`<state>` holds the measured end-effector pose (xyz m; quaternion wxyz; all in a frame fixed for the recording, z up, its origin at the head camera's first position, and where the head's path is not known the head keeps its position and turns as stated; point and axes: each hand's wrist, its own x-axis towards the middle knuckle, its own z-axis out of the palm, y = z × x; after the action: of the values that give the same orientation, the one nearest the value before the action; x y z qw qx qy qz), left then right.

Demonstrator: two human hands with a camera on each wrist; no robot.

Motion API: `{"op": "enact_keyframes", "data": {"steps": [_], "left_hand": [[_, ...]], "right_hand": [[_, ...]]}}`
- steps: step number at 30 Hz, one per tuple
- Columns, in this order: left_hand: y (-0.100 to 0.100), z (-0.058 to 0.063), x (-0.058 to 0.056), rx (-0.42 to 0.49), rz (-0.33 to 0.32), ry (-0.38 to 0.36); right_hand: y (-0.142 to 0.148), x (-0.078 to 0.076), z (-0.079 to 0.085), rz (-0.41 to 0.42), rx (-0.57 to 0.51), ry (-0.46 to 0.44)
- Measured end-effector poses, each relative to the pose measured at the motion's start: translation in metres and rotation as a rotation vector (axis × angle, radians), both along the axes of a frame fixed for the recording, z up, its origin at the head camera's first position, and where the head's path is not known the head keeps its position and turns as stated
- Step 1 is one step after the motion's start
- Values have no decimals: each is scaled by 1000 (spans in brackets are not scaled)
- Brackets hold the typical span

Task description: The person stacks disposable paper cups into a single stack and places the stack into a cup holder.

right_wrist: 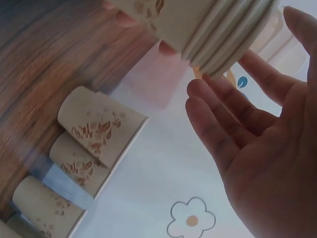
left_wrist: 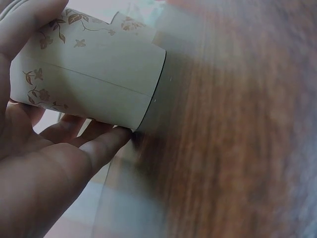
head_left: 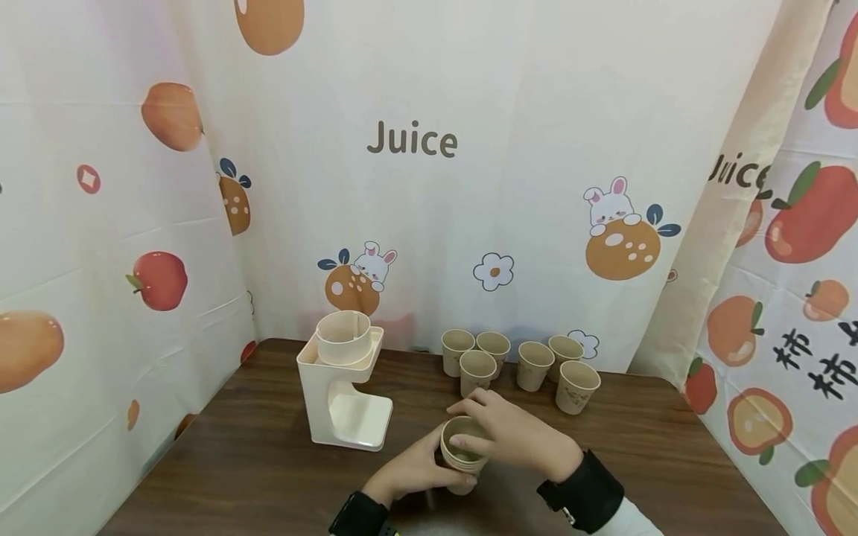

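A stack of nested paper cups [head_left: 464,460], beige with a brown leaf print, stands near the front of the table. My left hand [head_left: 417,467] grips the stack from the side, with the thumb in front. In the left wrist view, the fingers [left_wrist: 106,144] curve round the lower cup wall [left_wrist: 94,74]. My right hand [head_left: 516,433] hovers over the top of the stack, thumb across its mouth. In the right wrist view, its loosely bent fingers [right_wrist: 218,124] are spread right by the layered rims [right_wrist: 237,37], with nothing pinched between them.
Several single cups stand upright at the back right, among them one cup [head_left: 578,387] at the right end. A cream juicer-like stand [head_left: 318,402] with a round cup-shaped top [head_left: 344,339] is at the left. Printed curtains [head_left: 429,208] hang behind the brown table [head_left: 255,461].
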<state>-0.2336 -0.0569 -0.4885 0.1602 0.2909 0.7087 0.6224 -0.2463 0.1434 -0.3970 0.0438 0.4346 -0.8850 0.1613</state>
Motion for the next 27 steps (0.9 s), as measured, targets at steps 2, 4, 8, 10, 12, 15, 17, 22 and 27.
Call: {"op": "enact_keyframes", "data": {"steps": [2,4,8,10,12,15,17,22,27], "left_hand": [[0,-1,0,-2,1,-2],[0,-1,0,-3,3,3],[1,-1,0,7,3,16],[1,-1,0,9,5,20],[1,-1,0,9,9,23],[0,-1,-1,-3,19,23],[0,-1,-1,-7,25,19],[1,-3,-3,-8,32,9],[1,-5,-2,-9,39,26]], "right_hand": [[1,-2,1,-18,-5,9],[3,-5,3,-34,-4,29],[7,-12,2,-65,-15,91],[9,-17,0,-76,-21,123],[10,-23,-3,-84,-24,153],[13,-32,-7,-97,-17,197],[14,-39,-10,-114,-20,234],[15,-53,-13,-172,-63,282],[13,-63,-17,-211,-98,289]]}}
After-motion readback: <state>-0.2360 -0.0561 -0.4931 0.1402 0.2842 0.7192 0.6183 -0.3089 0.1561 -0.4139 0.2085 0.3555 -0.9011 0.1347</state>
